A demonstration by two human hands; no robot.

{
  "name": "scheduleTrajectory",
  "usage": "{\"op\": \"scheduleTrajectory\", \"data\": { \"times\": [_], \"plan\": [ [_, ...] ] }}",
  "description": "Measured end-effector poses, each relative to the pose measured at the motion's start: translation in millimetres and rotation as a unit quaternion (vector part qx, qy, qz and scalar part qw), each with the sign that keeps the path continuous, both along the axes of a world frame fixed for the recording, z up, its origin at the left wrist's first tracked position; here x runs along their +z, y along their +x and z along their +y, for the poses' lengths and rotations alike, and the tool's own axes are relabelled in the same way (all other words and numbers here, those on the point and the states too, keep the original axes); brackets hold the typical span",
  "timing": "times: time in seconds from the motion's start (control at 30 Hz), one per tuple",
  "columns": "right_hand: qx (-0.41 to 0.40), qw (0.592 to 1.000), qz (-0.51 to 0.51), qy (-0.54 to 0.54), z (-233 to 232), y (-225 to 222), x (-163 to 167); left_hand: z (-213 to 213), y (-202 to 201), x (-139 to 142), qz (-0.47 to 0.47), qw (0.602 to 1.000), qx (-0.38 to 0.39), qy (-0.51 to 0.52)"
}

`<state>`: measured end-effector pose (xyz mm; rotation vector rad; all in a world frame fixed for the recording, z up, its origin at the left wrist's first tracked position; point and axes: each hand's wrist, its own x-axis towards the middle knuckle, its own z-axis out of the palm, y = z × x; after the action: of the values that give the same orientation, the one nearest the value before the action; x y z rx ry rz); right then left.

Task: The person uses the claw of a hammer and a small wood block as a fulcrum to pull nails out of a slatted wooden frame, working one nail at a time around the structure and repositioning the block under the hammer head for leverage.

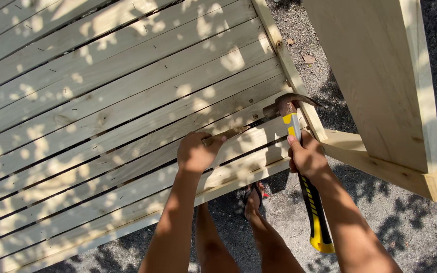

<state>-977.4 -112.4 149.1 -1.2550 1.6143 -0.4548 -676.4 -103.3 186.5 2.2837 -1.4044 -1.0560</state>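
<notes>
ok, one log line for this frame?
left hand: holds stick on slats | right hand: grips hammer, head near stick end | ground: gravel

Outdoor carpentry yard: slatted timber panel (102, 116), gravel ground (380, 222).

No packages, labels, signs (or screens).

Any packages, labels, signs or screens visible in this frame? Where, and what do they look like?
None in view. The only marking is the yellow and black striping on the hammer handle, gripped by the right hand. The left hand holds a small wooden piece against the slatted panel.
</notes>
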Motion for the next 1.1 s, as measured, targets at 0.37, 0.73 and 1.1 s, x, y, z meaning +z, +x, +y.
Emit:
{"op": "scheduleTrajectory", "data": {
  "times": [0.37,0.73,1.1],
  "plan": [
    [-0.016,0.957,-0.124,0.262,3,40,-22,-2,2,-26,-0.007,0.998,-0.010,0.067],
    [-0.043,0.954,-0.071,0.288,15,37,-27,0,-10,-30,-0.030,0.999,0.000,0.046],
    [-0.062,0.955,-0.051,0.285,12,34,-39,-5,-38,-51,-0.093,0.995,0.010,-0.038]
  ]
}}
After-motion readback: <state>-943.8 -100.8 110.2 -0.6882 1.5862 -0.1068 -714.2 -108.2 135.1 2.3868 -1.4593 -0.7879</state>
